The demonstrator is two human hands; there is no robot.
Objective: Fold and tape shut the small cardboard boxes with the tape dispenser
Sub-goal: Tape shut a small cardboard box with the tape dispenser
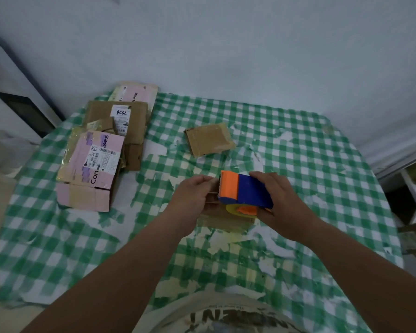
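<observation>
Currently the right hand (277, 195) grips the tape dispenser (244, 191), long axis left-right atop the small box (226, 218) mid-counter, cutter toward the left hand (192, 192) pinching the box's left edge.

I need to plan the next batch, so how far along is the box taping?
Looks done: one small taped box sits apart at mid-table. In hand: the right hand holds the tape dispenser on a box that the left hand steadies. Left: the flattened boxes stacked on the table's left side.
</observation>
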